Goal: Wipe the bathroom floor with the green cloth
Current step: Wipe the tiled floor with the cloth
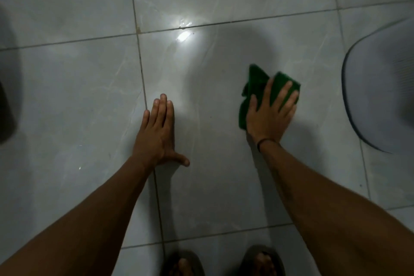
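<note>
Pressing green cloth [256,82], right hand [268,115], near pale object [380,89].

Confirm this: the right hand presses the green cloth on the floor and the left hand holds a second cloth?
No. The head view shows the left hand holds nothing, resting flat on the floor; the right hand does press the green cloth there.

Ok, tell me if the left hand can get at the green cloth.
Probably yes: only bare floor lies between the left hand and the green cloth, though the right hand covers much of it.
</note>
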